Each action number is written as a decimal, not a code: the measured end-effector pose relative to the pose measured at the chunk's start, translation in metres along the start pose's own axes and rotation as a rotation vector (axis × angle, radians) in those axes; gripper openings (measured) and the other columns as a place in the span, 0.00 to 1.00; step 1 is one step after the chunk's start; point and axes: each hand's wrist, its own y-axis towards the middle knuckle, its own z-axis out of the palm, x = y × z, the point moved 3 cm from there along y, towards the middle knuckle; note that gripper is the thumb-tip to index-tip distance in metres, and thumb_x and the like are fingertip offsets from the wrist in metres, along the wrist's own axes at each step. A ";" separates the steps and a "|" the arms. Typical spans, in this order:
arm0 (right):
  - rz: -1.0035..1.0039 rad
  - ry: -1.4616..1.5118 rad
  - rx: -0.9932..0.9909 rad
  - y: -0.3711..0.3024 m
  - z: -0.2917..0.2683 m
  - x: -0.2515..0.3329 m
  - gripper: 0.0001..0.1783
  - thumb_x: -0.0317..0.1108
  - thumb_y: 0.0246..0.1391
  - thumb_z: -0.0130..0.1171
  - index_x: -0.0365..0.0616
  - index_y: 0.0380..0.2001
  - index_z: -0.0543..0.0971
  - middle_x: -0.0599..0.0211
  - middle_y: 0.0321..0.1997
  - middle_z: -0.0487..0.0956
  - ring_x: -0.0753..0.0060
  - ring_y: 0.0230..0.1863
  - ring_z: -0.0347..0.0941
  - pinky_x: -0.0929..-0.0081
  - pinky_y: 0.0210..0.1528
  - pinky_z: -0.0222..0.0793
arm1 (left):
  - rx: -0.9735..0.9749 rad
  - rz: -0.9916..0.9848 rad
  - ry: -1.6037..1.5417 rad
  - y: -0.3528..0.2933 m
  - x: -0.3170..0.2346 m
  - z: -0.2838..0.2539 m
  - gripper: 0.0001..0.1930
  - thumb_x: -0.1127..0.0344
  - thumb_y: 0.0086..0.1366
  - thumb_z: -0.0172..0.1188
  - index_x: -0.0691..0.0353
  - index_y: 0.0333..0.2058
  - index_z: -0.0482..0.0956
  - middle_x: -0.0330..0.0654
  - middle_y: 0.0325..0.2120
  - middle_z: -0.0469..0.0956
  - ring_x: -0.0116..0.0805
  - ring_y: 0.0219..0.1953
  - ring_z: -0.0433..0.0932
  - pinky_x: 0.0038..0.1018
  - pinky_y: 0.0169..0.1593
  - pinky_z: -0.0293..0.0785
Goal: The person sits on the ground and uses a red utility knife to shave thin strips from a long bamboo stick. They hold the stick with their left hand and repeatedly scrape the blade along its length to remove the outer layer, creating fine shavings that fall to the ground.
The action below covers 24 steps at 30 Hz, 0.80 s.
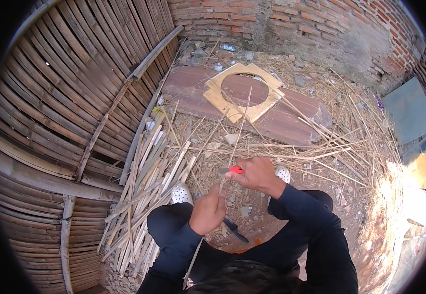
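Note:
A long thin bamboo strip [240, 122] runs up and away from my lap, between my two hands. My left hand [209, 211] is closed around its lower part. My right hand [258, 175], also closed, grips a small knife [236, 170] with a red handle, just above and to the right of the left hand. Its short grey blade points left and lies at the strip; whether it cuts in is too small to tell. Below my hands, between my legs, a dark flat tool [234, 229] lies near the ground, partly hidden by the left hand.
A pile of split bamboo strips [137, 201] lies at my left beside a bamboo slat wall [70, 93]. Ahead, a yellowish board with a round hole [214, 94] rests on a brown plank [291, 117]. Shavings cover the ground. A brick wall [316, 29] stands behind.

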 end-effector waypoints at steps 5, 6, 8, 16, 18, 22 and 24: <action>-0.109 0.035 -0.015 -0.007 0.000 0.019 0.37 0.74 0.51 0.48 0.48 0.20 0.80 0.60 0.12 0.74 0.56 0.14 0.74 0.60 0.17 0.66 | -0.049 -0.034 0.105 -0.002 0.005 0.000 0.08 0.72 0.65 0.49 0.68 0.41 0.68 0.61 0.23 0.74 0.64 0.29 0.74 0.50 0.30 0.66; -0.127 0.038 -0.046 -0.007 0.004 0.016 0.37 0.74 0.51 0.48 0.49 0.20 0.80 0.60 0.11 0.74 0.57 0.14 0.74 0.61 0.17 0.66 | -0.049 -0.016 0.129 -0.001 0.005 0.001 0.09 0.71 0.64 0.50 0.69 0.41 0.68 0.60 0.21 0.74 0.63 0.27 0.75 0.51 0.29 0.67; -0.174 -0.004 -0.071 0.000 0.009 0.007 0.37 0.74 0.51 0.49 0.50 0.19 0.80 0.61 0.11 0.74 0.57 0.14 0.74 0.62 0.17 0.66 | -0.051 0.016 0.181 0.000 0.008 0.000 0.11 0.70 0.62 0.50 0.71 0.42 0.67 0.59 0.17 0.74 0.62 0.22 0.75 0.53 0.29 0.69; 0.175 -0.072 -0.162 0.034 0.002 -0.075 0.39 0.73 0.54 0.45 0.44 0.20 0.80 0.56 0.12 0.74 0.51 0.17 0.75 0.56 0.21 0.69 | 0.049 0.054 0.143 -0.004 0.004 0.009 0.11 0.71 0.62 0.50 0.70 0.42 0.68 0.59 0.17 0.74 0.62 0.23 0.75 0.53 0.30 0.69; 0.147 -0.055 -0.087 0.032 0.000 -0.088 0.40 0.72 0.54 0.45 0.43 0.23 0.81 0.54 0.12 0.74 0.50 0.18 0.76 0.54 0.22 0.69 | 0.065 0.046 0.056 -0.009 0.000 0.008 0.12 0.72 0.62 0.49 0.68 0.44 0.68 0.60 0.17 0.73 0.62 0.24 0.75 0.54 0.32 0.69; -0.031 -0.001 -0.008 -0.003 0.007 -0.008 0.40 0.74 0.52 0.46 0.44 0.21 0.81 0.55 0.12 0.75 0.51 0.17 0.75 0.55 0.20 0.68 | 0.018 0.032 0.083 -0.003 0.009 0.002 0.09 0.72 0.62 0.49 0.68 0.41 0.67 0.59 0.18 0.74 0.62 0.23 0.75 0.53 0.30 0.68; -0.104 0.056 -0.026 -0.003 0.015 0.007 0.39 0.75 0.51 0.47 0.45 0.18 0.79 0.58 0.12 0.74 0.52 0.15 0.74 0.56 0.19 0.67 | -0.027 0.046 0.138 -0.007 0.013 0.001 0.08 0.72 0.62 0.49 0.68 0.40 0.67 0.59 0.17 0.74 0.61 0.23 0.75 0.53 0.29 0.68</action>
